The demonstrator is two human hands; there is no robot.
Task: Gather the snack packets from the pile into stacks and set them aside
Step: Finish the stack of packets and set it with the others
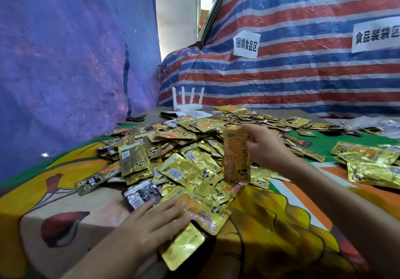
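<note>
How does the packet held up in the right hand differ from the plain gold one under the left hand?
The raised packet hangs upright, pinched by the right hand; the gold packet lies flat under the left hand. The raised one shows an orange printed face, the other plain foil. Both are similar foil sachets.

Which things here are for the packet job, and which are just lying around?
For the job:
pile of shiny gold foil snack packets
orange-and-gold packet pinched upright by the right hand
near gold packets under the flat left hand
separate gold packets at the right

Lying about:
white four-antenna router
black scissors
white printed sheet
white paper signs on the striped tarp
</note>
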